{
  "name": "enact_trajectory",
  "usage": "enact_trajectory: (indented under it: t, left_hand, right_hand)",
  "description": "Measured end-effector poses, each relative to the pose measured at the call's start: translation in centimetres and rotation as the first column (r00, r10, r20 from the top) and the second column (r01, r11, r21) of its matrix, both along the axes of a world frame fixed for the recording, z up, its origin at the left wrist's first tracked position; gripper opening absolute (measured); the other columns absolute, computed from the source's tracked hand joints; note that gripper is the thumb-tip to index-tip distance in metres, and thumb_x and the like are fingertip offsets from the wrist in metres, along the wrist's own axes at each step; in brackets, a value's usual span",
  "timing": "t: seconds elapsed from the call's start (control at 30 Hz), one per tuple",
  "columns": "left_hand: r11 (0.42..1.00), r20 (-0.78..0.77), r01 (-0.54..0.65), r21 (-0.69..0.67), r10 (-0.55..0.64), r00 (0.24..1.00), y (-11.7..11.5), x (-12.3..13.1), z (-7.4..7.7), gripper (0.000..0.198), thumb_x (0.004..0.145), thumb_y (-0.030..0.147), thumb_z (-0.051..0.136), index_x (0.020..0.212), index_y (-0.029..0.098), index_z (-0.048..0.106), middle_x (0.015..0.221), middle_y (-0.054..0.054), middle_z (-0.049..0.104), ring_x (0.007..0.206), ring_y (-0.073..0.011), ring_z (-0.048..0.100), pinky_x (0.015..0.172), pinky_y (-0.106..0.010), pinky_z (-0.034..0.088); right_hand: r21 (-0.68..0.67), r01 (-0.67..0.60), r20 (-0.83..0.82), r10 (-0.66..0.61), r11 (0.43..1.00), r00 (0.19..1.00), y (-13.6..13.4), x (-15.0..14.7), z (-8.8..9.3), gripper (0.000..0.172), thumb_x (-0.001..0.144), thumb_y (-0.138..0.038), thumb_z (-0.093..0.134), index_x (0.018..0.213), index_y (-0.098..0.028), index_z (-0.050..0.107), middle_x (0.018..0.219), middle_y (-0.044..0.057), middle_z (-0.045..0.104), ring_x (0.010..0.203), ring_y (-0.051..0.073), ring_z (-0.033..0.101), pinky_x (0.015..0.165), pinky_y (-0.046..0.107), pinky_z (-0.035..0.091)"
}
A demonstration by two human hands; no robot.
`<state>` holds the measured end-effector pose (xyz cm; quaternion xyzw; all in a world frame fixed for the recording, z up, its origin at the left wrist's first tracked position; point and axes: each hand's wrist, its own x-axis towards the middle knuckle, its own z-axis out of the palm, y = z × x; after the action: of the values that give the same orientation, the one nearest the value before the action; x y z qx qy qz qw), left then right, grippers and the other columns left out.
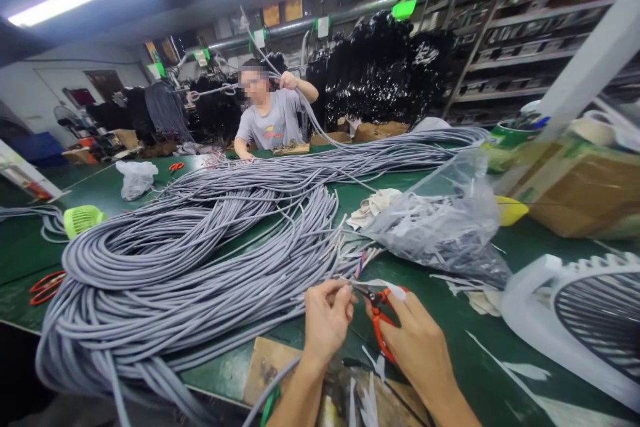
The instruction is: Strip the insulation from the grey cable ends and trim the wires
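Observation:
My left hand [327, 313] is closed in a pinch at the table's front, in front of a large bundle of grey cables [200, 300]. Its fingers grip what looks like a cable end, mostly hidden by them. One grey cable [274, 383] runs up behind my left forearm. My right hand [420, 343] is wrapped round red-handled scissors [380, 323], whose blades point at my left fingertips. Between the hands stretches a thin white strip [383, 284], its wider end over my right fingers. Striped coloured wires [361, 264] stick up just behind.
A plastic bag [440, 227] of white scraps lies right, near a white fan [575, 320] and a cardboard box [585, 187]. Red-handled scissors [46, 287] and a green fan head [83, 219] lie left. Across the green table, a co-worker [273, 113] handles cables.

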<state>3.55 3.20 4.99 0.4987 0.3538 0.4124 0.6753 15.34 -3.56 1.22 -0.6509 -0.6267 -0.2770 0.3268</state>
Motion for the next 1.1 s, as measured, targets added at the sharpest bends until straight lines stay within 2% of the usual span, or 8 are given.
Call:
enact_trajectory:
  t: [0.27, 0.33, 0.43, 0.47, 0.63, 0.77, 0.87, 1.1]
  left_hand:
    - [0.992, 0.049, 0.015, -0.122, -0.009, 0.999, 0.1, 0.0, 0.9, 0.042, 0.050, 0.047, 0.074, 0.064, 0.010, 0.060, 0.048, -0.001, 0.055, 0.036, -0.0045, 0.038, 0.035, -0.016, 0.025]
    - [0.994, 0.046, 0.002, -0.106, 0.003, 0.999, 0.0, 0.1, 1.0, 0.039, 0.050, 0.043, 0.074, 0.065, 0.010, 0.061, 0.049, -0.001, 0.056, 0.036, -0.0045, 0.039, 0.036, -0.017, 0.027]
    - [0.999, -0.009, 0.013, -0.049, -0.013, 1.000, -0.2, 0.2, 0.7, 0.030, 0.053, 0.036, 0.073, 0.063, 0.009, 0.063, 0.046, 0.000, 0.054, 0.036, -0.0052, 0.039, 0.038, -0.017, 0.029]
    - [0.999, -0.042, 0.027, -0.025, -0.028, 0.999, -0.2, 0.2, 0.5, 0.026, 0.054, 0.033, 0.073, 0.062, 0.009, 0.064, 0.045, 0.000, 0.053, 0.037, -0.0059, 0.040, 0.038, -0.018, 0.030]
    - [0.991, -0.204, 0.042, 0.124, -0.016, 0.979, -0.5, 0.5, -0.4, 0.014, 0.059, 0.024, 0.068, 0.065, 0.011, 0.070, 0.055, -0.004, 0.063, 0.047, -0.0120, 0.052, 0.048, -0.021, 0.040]
    - [0.968, -0.276, 0.036, 0.247, 0.035, 0.961, -0.5, 0.4, -0.1, 0.017, 0.063, 0.021, 0.068, 0.077, 0.013, 0.074, 0.070, -0.007, 0.069, 0.062, -0.0165, 0.057, 0.060, -0.024, 0.044]
    - [0.945, -0.320, 0.056, 0.322, 0.053, 0.946, -0.5, 0.4, 0.0, 0.022, 0.067, 0.026, 0.067, 0.084, 0.015, 0.075, 0.067, -0.005, 0.067, 0.058, -0.0154, 0.052, 0.056, -0.024, 0.039]
    - [0.905, -0.327, 0.033, 0.424, 0.119, 0.938, -0.5, 0.4, 0.2, 0.021, 0.076, 0.031, 0.058, 0.080, 0.019, 0.075, 0.061, -0.004, 0.060, 0.059, -0.0153, 0.051, 0.056, -0.023, 0.036]
  right_hand:
    - [0.076, -0.023, -0.394, 0.051, 0.997, 0.918, -0.1, -0.8, 0.8, 0.034, 0.078, -0.028, 0.050, 0.046, -0.020, 0.044, 0.044, -0.003, 0.043, 0.040, 0.009, 0.039, 0.041, 0.022, 0.029]
    - [0.104, -0.017, -0.610, 0.077, 0.994, 0.789, 0.2, -0.9, 1.2, 0.038, 0.075, -0.035, 0.057, 0.045, -0.019, 0.041, 0.042, -0.004, 0.038, 0.037, 0.007, 0.034, 0.039, 0.021, 0.028]
    - [0.145, -0.026, -0.874, 0.141, 0.989, 0.465, 0.7, -0.6, 2.0, 0.036, 0.068, -0.047, 0.064, 0.053, -0.018, 0.050, 0.045, -0.004, 0.043, 0.038, 0.008, 0.038, 0.037, 0.019, 0.032]
    - [0.158, -0.036, -0.903, 0.159, 0.987, 0.398, 0.8, -0.5, 2.2, 0.037, 0.065, -0.051, 0.066, 0.056, -0.018, 0.052, 0.047, -0.004, 0.046, 0.039, 0.009, 0.042, 0.039, 0.020, 0.036]
    - [0.215, -0.007, -0.945, 0.210, 0.976, 0.249, 1.2, -0.2, 2.6, 0.045, 0.055, -0.054, 0.072, 0.056, -0.019, 0.044, 0.051, -0.003, 0.047, 0.044, 0.010, 0.046, 0.045, 0.023, 0.045]
    - [0.240, -0.011, -0.953, 0.237, 0.971, 0.189, 1.1, -0.6, 2.5, 0.046, 0.053, -0.053, 0.073, 0.055, -0.019, 0.043, 0.051, -0.004, 0.045, 0.044, 0.009, 0.046, 0.046, 0.022, 0.045]
    - [0.241, -0.038, -0.954, 0.244, 0.970, 0.174, 1.0, -1.1, 2.6, 0.043, 0.053, -0.049, 0.074, 0.055, -0.019, 0.044, 0.051, -0.004, 0.046, 0.044, 0.009, 0.046, 0.045, 0.021, 0.045]
    - [0.226, -0.055, -0.948, 0.232, 0.973, 0.218, 0.8, -2.0, 2.0, 0.033, 0.058, -0.039, 0.073, 0.056, -0.018, 0.048, 0.053, -0.001, 0.055, 0.049, 0.012, 0.054, 0.049, 0.021, 0.048]
